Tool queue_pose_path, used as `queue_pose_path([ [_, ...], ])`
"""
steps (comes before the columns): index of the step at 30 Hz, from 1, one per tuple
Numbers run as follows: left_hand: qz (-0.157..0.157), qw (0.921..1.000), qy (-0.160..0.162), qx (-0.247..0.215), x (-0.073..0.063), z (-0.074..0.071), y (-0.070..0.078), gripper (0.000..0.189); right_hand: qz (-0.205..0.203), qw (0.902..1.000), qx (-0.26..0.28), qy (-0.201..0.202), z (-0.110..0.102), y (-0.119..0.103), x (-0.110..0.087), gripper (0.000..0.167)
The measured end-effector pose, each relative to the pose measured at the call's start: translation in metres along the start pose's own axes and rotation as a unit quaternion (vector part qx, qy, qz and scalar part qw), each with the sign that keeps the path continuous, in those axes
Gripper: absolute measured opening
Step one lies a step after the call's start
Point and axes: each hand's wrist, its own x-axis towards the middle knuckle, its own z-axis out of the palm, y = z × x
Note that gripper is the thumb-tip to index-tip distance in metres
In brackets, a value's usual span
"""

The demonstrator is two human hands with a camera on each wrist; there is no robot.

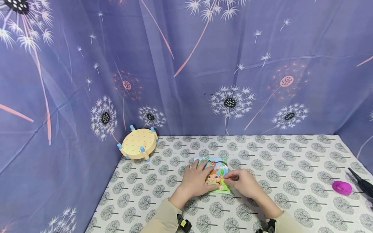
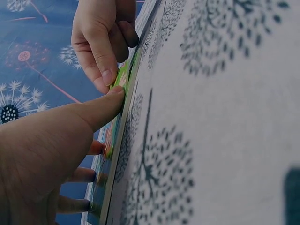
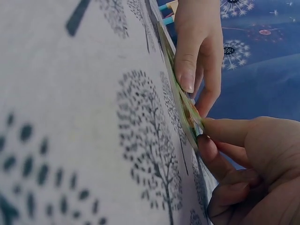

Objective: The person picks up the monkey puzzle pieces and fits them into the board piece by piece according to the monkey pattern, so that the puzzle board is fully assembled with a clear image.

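Observation:
A flat square picture puzzle (image 1: 215, 177) with a cartoon monkey lies on the tablecloth in front of me. My left hand (image 1: 195, 181) rests over its left part, fingers spread, with the thumb pressing on the lower edge area. At the right edge, my right hand (image 1: 244, 184) pinches a thin puzzle piece (image 3: 193, 115) between thumb and index finger. The right wrist view shows that piece tilted up from the board, its far side near the left thumb. The left palm and fingers hide much of the picture's left side.
A pale yellow round pegged toy (image 1: 140, 142) with blue legs stands at the back left, by the curtain (image 1: 186, 97). To the right lie a magenta oval object (image 1: 342, 187) and a black object (image 1: 365, 186). A tree-print cloth (image 1: 279, 168) covers the table.

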Motion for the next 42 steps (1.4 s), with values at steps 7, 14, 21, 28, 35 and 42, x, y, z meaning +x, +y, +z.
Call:
queue_pose_path([
  [7, 0.004, 1.0, -0.001, -0.003, 0.0, 0.001, -0.001, 0.086, -0.004, 0.9998, -0.012, -0.012, 0.001, 0.002, 0.001, 0.008],
  [14, 0.006, 1.0, 0.001, 0.003, 0.001, 0.004, -0.002, 0.086, 0.03, 0.9994, -0.017, 0.008, 0.003, -0.001, 0.001, 0.006],
  [21, 0.001, 1.0, -0.005, -0.004, 0.002, 0.003, -0.001, 0.085, 0.06, 0.9976, -0.028, 0.018, 0.005, -0.005, 0.001, 0.005],
  [28, -0.003, 0.9999, -0.013, -0.008, 0.001, 0.0, -0.001, 0.085, 0.061, 0.9974, -0.029, 0.023, 0.007, -0.008, 0.003, 0.005],
  [35, 0.004, 0.9999, -0.01, -0.006, 0.0, 0.002, -0.001, 0.082, 0.058, 0.9973, -0.034, 0.029, 0.008, -0.008, 0.002, 0.008],
  [42, 0.001, 0.9998, -0.015, -0.017, -0.001, 0.0, -0.001, 0.082, 0.049, 0.998, -0.034, 0.023, 0.008, -0.005, 0.003, 0.008],
])
